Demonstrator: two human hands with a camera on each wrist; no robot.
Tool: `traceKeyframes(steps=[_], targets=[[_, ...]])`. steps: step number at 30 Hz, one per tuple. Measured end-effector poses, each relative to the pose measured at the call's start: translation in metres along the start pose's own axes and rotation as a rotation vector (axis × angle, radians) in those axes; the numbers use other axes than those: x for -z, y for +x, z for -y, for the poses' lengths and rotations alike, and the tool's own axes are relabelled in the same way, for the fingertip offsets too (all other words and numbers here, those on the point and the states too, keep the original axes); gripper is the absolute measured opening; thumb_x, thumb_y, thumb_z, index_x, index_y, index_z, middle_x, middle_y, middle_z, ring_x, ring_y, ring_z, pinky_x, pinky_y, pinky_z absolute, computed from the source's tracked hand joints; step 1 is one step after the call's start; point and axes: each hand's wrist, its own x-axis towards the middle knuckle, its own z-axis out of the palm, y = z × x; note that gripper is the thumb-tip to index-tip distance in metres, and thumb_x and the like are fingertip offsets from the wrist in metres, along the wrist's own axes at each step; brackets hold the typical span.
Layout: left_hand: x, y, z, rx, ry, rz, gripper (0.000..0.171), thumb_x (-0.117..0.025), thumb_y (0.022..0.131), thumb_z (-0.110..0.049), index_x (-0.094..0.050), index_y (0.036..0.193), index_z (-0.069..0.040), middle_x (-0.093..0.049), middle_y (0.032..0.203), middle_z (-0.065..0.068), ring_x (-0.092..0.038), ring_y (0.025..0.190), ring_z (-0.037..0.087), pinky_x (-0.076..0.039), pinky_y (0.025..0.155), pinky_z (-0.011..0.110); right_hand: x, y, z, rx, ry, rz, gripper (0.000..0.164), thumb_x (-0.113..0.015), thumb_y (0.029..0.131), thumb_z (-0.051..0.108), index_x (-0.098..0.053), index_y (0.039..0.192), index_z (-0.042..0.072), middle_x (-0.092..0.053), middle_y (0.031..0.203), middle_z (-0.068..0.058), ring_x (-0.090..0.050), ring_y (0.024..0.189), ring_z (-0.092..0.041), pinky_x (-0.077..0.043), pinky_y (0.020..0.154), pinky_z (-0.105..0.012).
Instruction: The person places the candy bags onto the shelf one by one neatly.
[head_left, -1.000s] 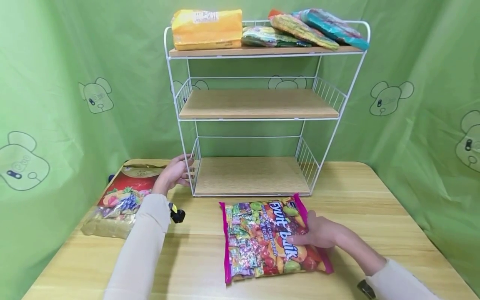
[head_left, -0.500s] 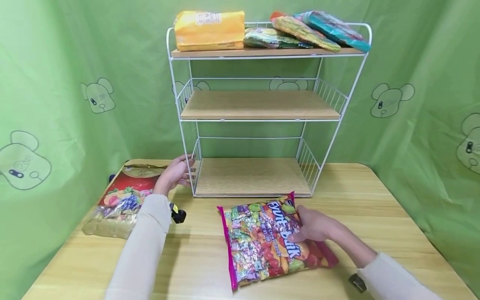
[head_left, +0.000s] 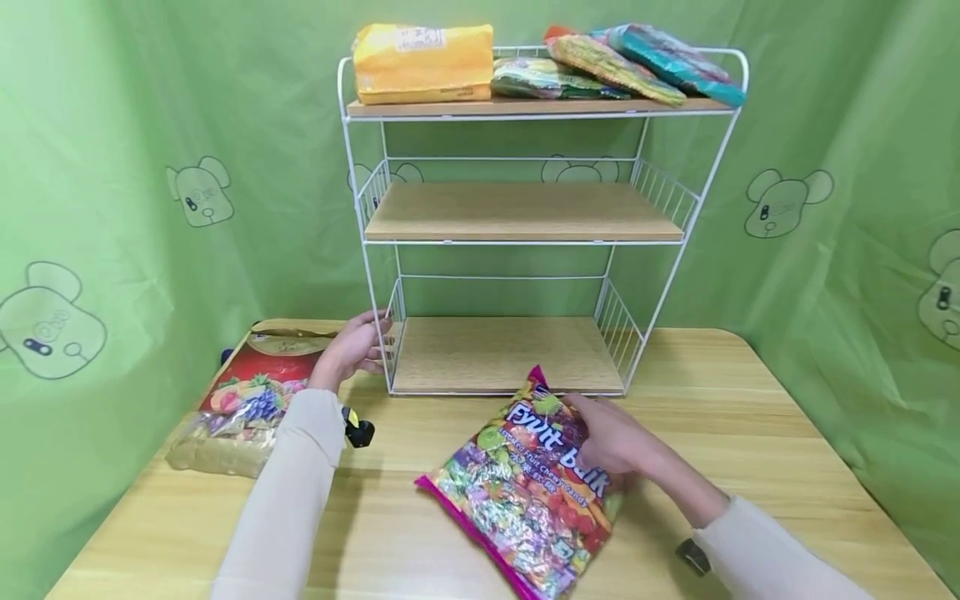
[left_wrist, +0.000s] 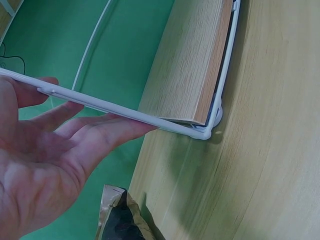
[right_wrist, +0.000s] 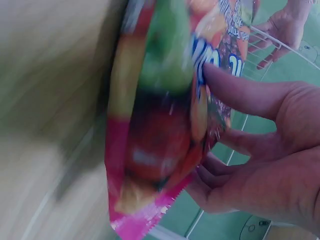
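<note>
My right hand [head_left: 607, 437] grips the right edge of a pink-edged bag of fruit chewy candy [head_left: 517, 492]. Its thumb lies on the printed front in the right wrist view, with the fingers behind the bag [right_wrist: 165, 130]. The bag is tilted over the table in front of the shelf. My left hand [head_left: 360, 346] rests against the left side of the white-framed shelf rack [head_left: 525, 235], its extended fingers touching the white front post [left_wrist: 107, 105] in the left wrist view.
A red and gold candy bag [head_left: 258, 392] lies on the table [head_left: 750, 467] at left, partly behind my left forearm. The rack's top board carries a yellow package [head_left: 423, 67], a green bag [head_left: 543, 79], a yellow patterned bag [head_left: 615, 67] and a teal bag [head_left: 675, 62].
My right hand has turned the candy bag, swinging its left edge down and toward me and raising its top corner toward the shelf. My left hand stays at the rack.
</note>
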Motion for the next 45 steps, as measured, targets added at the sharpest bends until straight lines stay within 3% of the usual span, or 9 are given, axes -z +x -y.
traceKeyframes(steps=[5,17,22,27,31,35,38,41,45], targets=[[-0.002,0.0,-0.001,0.003,0.003,0.002,0.058,-0.043,0.108,-0.027,-0.026,0.16,-0.01,-0.042,0.147,0.035,-0.065,0.11,0.044,-0.057,0.097,0.059,-0.011,0.014,0.014,0.06,-0.081,-0.069,0.087,-0.07,0.063,-0.012,-0.051,0.146,0.01,-0.061,0.125,-0.022,-0.057,0.11,-0.037,-0.056,0.09,-0.059],[-0.002,-0.002,0.0,-0.001,0.008,-0.005,0.057,-0.041,0.108,-0.026,-0.026,0.16,-0.011,-0.041,0.147,0.035,-0.06,0.118,0.049,-0.06,0.093,0.056,-0.034,0.038,0.035,0.161,-0.12,-0.146,0.081,-0.069,0.068,-0.012,-0.054,0.143,0.014,-0.065,0.121,-0.017,-0.059,0.113,-0.037,-0.046,0.105,-0.056],[-0.004,-0.002,-0.001,-0.006,0.021,0.002,0.056,-0.041,0.108,-0.026,-0.026,0.16,-0.01,-0.041,0.148,0.034,-0.061,0.116,0.047,-0.062,0.089,0.052,-0.035,0.038,0.029,0.123,-0.086,-0.205,0.094,-0.074,0.062,-0.012,-0.047,0.149,0.011,-0.058,0.135,-0.024,-0.054,0.125,-0.042,-0.039,0.109,-0.057],[-0.003,-0.004,-0.002,-0.01,0.025,0.006,0.057,-0.04,0.108,-0.027,-0.024,0.161,-0.009,-0.041,0.147,0.035,-0.061,0.115,0.047,-0.059,0.093,0.056,-0.033,0.031,0.019,0.056,-0.059,-0.256,0.09,-0.076,0.067,-0.006,-0.04,0.15,-0.003,-0.055,0.131,-0.033,-0.057,0.114,-0.044,-0.048,0.101,-0.06],[-0.002,-0.006,0.0,-0.006,0.027,0.01,0.058,-0.039,0.109,-0.028,-0.024,0.161,-0.009,-0.04,0.147,0.036,-0.064,0.11,0.044,-0.059,0.094,0.056,-0.031,0.018,0.005,0.01,-0.053,-0.205,0.081,-0.075,0.088,0.019,-0.032,0.148,-0.015,-0.046,0.137,-0.042,-0.053,0.121,-0.052,-0.05,0.103,-0.063],[-0.001,-0.005,0.002,-0.007,0.027,0.011,0.057,-0.039,0.108,-0.029,-0.024,0.16,-0.008,-0.04,0.147,0.036,-0.065,0.105,0.039,-0.061,0.089,0.051,-0.026,0.002,-0.01,-0.054,-0.035,-0.103,0.091,-0.065,0.097,0.044,-0.028,0.144,-0.024,-0.039,0.141,-0.048,-0.047,0.128,-0.059,-0.048,0.106,-0.064],[-0.002,-0.004,0.002,-0.012,0.018,0.01,0.058,-0.039,0.108,-0.028,-0.024,0.16,-0.008,-0.039,0.148,0.036,-0.065,0.104,0.037,-0.061,0.09,0.052,-0.023,-0.009,-0.017,-0.117,0.006,0.009,0.103,-0.06,0.095,0.058,-0.028,0.142,-0.026,-0.05,0.128,-0.048,-0.065,0.1,-0.048,-0.062,0.083,-0.052],[-0.002,-0.003,0.001,-0.012,0.014,0.0,0.058,-0.04,0.108,-0.028,-0.025,0.16,-0.008,-0.04,0.147,0.035,-0.065,0.105,0.039,-0.06,0.093,0.054,-0.022,-0.017,-0.019,-0.153,0.05,0.106,0.11,-0.058,0.091,0.067,-0.03,0.141,-0.026,-0.06,0.113,-0.041,-0.065,0.073,-0.03,-0.061,0.062,-0.039],[-0.004,-0.003,0.001,-0.007,0.006,0.0,0.057,-0.04,0.108,-0.028,-0.025,0.16,-0.008,-0.041,0.146,0.035,-0.062,0.113,0.046,-0.058,0.096,0.057,-0.024,-0.022,-0.019,-0.158,0.104,0.159,0.111,-0.059,0.09,0.067,-0.025,0.143,-0.024,-0.061,0.112,-0.04,-0.064,0.061,-0.024,-0.061,0.062,-0.034]])
